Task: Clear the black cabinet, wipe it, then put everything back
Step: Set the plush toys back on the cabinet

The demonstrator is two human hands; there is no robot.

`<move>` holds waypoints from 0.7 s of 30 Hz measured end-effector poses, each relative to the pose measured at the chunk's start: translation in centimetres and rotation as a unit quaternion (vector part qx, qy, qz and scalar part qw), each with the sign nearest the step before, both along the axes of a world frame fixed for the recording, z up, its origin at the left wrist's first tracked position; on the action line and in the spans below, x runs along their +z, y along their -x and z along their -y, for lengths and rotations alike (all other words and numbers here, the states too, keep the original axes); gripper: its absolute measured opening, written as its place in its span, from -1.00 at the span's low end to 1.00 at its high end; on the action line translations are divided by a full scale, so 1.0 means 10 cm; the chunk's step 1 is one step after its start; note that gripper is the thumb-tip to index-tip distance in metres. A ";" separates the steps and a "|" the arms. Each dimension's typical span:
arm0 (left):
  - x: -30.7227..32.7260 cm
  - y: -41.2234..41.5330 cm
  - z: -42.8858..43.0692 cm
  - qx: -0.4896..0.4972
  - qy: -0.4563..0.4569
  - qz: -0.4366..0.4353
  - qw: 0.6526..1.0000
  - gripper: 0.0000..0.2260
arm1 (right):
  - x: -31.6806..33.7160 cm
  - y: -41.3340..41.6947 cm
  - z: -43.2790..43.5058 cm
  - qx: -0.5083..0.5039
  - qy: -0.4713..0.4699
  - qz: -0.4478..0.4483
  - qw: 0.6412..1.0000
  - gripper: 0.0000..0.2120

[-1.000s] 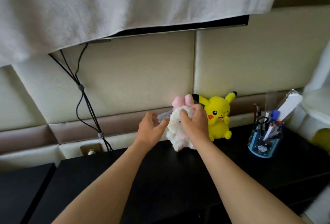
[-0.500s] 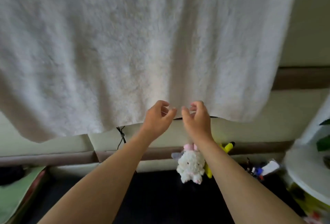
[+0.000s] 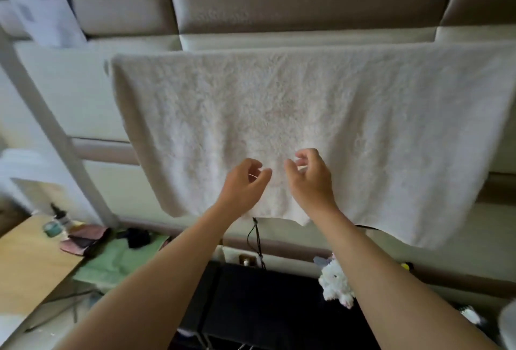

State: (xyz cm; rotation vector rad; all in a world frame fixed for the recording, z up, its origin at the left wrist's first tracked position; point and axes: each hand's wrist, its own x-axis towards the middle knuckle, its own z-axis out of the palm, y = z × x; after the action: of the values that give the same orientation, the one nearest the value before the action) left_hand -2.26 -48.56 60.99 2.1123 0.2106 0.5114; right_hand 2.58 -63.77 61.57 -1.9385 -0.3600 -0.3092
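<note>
Cabinet (image 3: 265,302): black, low, flat matte top, at the bottom centre of the view, set against the padded wall.
- Its top carries a white plush (image 3: 335,285), which sits near the back edge on the right, partly hidden by the right forearm.
- The rest of the visible top is dark and bare.

Left hand (image 3: 244,185): raised well above the cabinet, in front of a hanging white towel (image 3: 279,115). Fingers (image 3: 265,173) are released and loosely curled, thumb apart, grasping nothing that shows.

Right hand (image 3: 310,179): just beside the left and at about the same height. Fingers (image 3: 303,154) are likewise slack and half-curled, holding nothing. Whether either hand touches the towel cannot be told.

Towel: fluffy, draped wide across the wall, with its lower edge above the cabinet.

Cable (image 3: 255,238): black, hangs below the towel.

Counter (image 3: 25,260): pale wood, at the left, with small clutter on it.
</note>
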 end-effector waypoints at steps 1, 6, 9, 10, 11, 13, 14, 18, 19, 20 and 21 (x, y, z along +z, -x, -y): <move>0.01 0.08 -0.10 0.009 -0.001 0.001 1.000 -0.75 | 0.01 0.07 -0.11 0.011 -0.001 0.000 1.000 -0.67; 0.05 0.47 -0.64 0.042 0.000 0.009 0.999 -0.77 | 0.01 0.47 -0.72 0.053 -0.004 0.007 0.999 -0.70; 0.09 0.76 -1.05 0.052 -0.002 0.020 0.998 -0.75 | 0.04 0.73 -1.16 0.069 0.010 0.014 0.997 -0.69; 0.09 0.88 -1.22 0.056 -0.005 0.024 0.998 -0.76 | 0.06 0.84 -1.33 0.073 0.012 0.017 0.997 -0.68; 0.10 1.00 -1.40 0.059 -0.008 0.029 0.998 -0.77 | 0.08 0.95 -1.51 0.078 0.013 0.020 0.997 -0.67; 0.13 1.28 -1.83 0.069 -0.012 0.035 0.997 -0.77 | 0.10 1.17 -1.91 0.083 0.015 0.023 0.996 -0.68; 0.14 1.42 -2.07 0.076 -0.015 0.036 0.996 -0.76 | 0.11 1.29 -2.13 0.086 0.017 0.023 0.996 -0.69; 0.21 1.98 -3.06 0.109 -0.017 0.050 0.993 -0.78 | 0.16 1.74 -3.04 0.114 0.017 0.024 0.993 -0.70; 0.23 2.11 -3.27 0.118 -0.015 0.053 0.992 -0.77 | 0.17 1.84 -3.26 0.122 0.017 0.020 0.992 -0.69; 0.25 2.24 -3.48 0.128 -0.013 0.055 0.990 -0.77 | 0.18 1.94 -3.48 0.132 0.017 0.017 0.991 -0.69; 0.25 2.38 -3.67 0.140 -0.008 0.056 0.988 -0.78 | 0.19 2.03 -3.70 0.141 0.018 0.017 0.990 -0.70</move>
State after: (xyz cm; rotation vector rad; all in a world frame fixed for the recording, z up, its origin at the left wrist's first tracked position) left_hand -26.05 -11.84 63.52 2.0729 0.4441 0.7985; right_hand -17.72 -26.79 63.47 -1.8888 -0.6577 -0.1502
